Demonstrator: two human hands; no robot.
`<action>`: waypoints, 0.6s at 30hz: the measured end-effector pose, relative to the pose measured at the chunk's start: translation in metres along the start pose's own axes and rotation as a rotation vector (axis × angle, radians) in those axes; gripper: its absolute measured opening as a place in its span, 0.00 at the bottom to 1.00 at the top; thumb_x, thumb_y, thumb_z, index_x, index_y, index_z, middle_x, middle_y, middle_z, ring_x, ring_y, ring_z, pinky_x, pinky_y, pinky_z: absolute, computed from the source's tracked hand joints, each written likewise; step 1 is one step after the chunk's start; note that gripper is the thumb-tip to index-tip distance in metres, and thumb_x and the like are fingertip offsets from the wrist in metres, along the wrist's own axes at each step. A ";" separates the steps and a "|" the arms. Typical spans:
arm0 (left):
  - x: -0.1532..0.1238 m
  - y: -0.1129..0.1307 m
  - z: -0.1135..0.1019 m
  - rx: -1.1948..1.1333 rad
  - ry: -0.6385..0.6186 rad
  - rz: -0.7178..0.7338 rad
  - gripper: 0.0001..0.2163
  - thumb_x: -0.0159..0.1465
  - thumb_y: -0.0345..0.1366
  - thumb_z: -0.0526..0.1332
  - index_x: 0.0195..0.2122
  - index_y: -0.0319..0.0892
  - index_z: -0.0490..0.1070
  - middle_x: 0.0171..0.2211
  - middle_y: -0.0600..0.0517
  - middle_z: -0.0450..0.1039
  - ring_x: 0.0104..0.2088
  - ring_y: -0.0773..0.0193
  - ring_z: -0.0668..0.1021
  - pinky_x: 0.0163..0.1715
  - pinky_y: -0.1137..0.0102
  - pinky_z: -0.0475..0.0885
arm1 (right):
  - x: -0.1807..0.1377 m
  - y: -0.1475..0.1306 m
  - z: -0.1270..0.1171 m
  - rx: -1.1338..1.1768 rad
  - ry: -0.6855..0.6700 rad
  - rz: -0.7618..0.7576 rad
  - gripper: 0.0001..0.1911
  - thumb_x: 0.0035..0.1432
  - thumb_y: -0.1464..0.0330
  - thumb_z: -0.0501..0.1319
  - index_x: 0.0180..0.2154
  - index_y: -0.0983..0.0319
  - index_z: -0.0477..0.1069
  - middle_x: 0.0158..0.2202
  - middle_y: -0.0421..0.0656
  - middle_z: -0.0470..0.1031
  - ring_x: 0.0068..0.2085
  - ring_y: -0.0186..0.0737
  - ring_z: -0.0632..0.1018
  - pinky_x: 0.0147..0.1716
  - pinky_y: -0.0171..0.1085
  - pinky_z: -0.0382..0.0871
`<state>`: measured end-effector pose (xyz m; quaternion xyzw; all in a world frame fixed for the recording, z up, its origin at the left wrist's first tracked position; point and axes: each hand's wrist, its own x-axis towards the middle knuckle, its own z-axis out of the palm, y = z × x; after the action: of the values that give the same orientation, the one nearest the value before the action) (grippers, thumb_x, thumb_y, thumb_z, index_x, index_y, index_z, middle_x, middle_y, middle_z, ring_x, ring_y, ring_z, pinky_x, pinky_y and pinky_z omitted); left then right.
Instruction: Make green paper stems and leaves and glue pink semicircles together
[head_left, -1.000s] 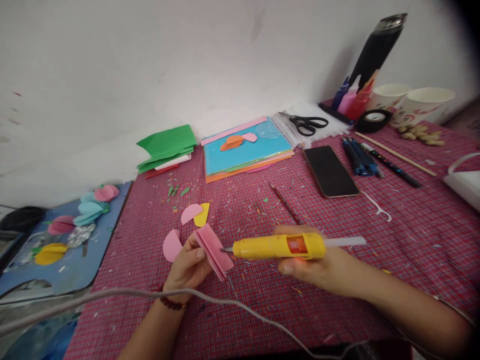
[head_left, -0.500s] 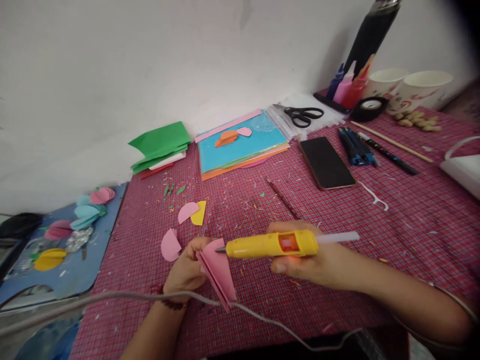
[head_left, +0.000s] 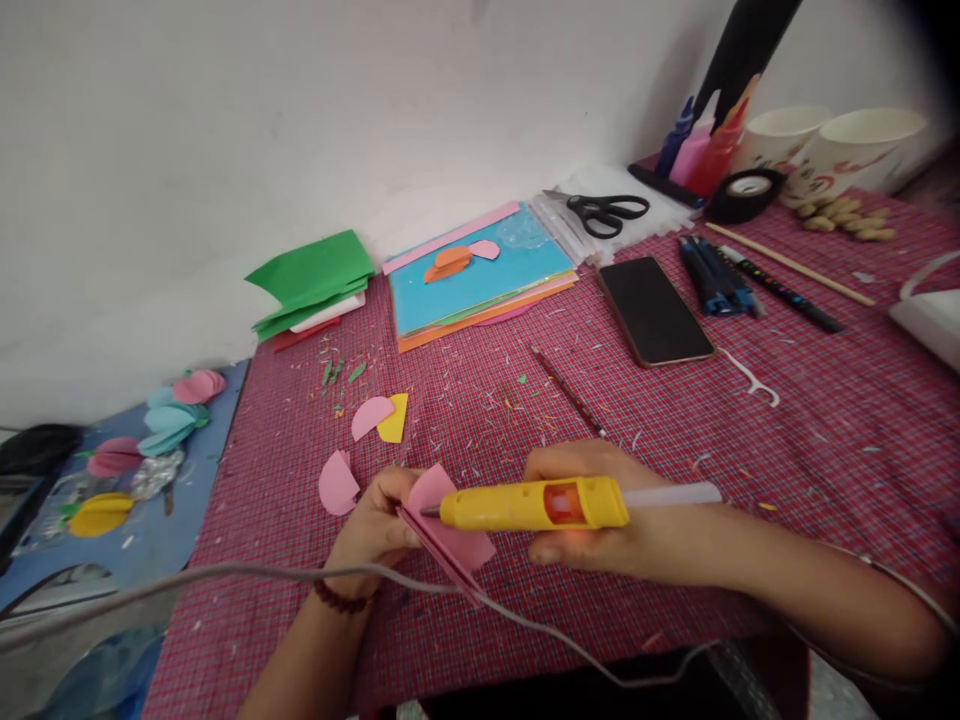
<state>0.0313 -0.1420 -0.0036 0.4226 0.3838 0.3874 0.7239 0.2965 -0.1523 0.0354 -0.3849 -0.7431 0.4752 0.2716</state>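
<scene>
Pinched in my left hand (head_left: 379, 525) is a folded pink paper piece (head_left: 465, 535), several layers thick and fanned open on its right side. My right hand (head_left: 592, 540) grips a yellow hot glue gun (head_left: 495, 507), with a clear glue stick (head_left: 671, 495) poking out of its back end. The gun's metal nozzle (head_left: 430, 512) points left and lies over the paper near the fold; contact is hard to make out. Beside my left hand rest pink half-round papers (head_left: 339, 485). Farther up, another pink half-round (head_left: 372, 417) overlaps a yellow one (head_left: 394, 420).
A grey cord (head_left: 247, 572) crosses in front of my left wrist. Colored sheets (head_left: 480, 290), green paper (head_left: 315, 275), black scissors (head_left: 600, 212), a phone (head_left: 656, 310) and a pencil (head_left: 566, 388) lie beyond my hands. Paper cups (head_left: 862, 150) stand back right. Finished paper shapes (head_left: 172, 425) sit on a blue surface at left.
The nozzle has shifted left and down along the pink paper, toward its fold. The paper's open flap now spreads farther right. The view has tilted slightly.
</scene>
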 end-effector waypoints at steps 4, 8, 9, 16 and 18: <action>0.001 0.000 0.003 -0.037 0.012 0.019 0.12 0.42 0.37 0.76 0.19 0.39 0.74 0.22 0.54 0.73 0.22 0.69 0.73 0.22 0.74 0.69 | 0.000 -0.001 0.001 -0.018 -0.032 0.006 0.18 0.53 0.55 0.65 0.26 0.61 0.63 0.23 0.34 0.65 0.24 0.30 0.66 0.22 0.32 0.54; 0.005 0.000 0.002 -0.081 -0.007 0.048 0.14 0.45 0.41 0.75 0.21 0.39 0.72 0.20 0.54 0.70 0.22 0.68 0.71 0.21 0.73 0.68 | -0.002 -0.001 0.000 -0.059 -0.041 0.005 0.18 0.52 0.54 0.65 0.27 0.61 0.65 0.24 0.35 0.66 0.24 0.31 0.67 0.23 0.33 0.54; 0.007 0.000 0.002 -0.104 -0.006 0.090 0.15 0.45 0.42 0.74 0.20 0.40 0.71 0.20 0.55 0.69 0.22 0.67 0.71 0.22 0.72 0.69 | -0.002 -0.001 0.000 -0.071 -0.039 0.000 0.18 0.53 0.54 0.64 0.27 0.61 0.65 0.24 0.35 0.66 0.24 0.31 0.67 0.23 0.33 0.54; 0.014 -0.003 0.003 -0.162 0.141 0.195 0.18 0.47 0.48 0.71 0.14 0.45 0.65 0.14 0.57 0.63 0.18 0.66 0.68 0.20 0.70 0.68 | -0.003 -0.006 -0.005 -0.116 -0.009 -0.012 0.18 0.53 0.55 0.64 0.26 0.61 0.64 0.23 0.35 0.66 0.24 0.32 0.67 0.24 0.33 0.54; 0.012 -0.006 -0.001 -0.144 0.212 0.096 0.18 0.45 0.50 0.71 0.14 0.47 0.66 0.13 0.57 0.63 0.17 0.66 0.67 0.19 0.69 0.68 | -0.003 -0.006 -0.006 -0.122 0.003 -0.016 0.18 0.53 0.55 0.65 0.25 0.61 0.64 0.22 0.36 0.66 0.24 0.32 0.67 0.24 0.33 0.54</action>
<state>0.0371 -0.1328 -0.0120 0.3444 0.4087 0.4905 0.6883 0.3007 -0.1538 0.0434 -0.3957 -0.7734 0.4262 0.2524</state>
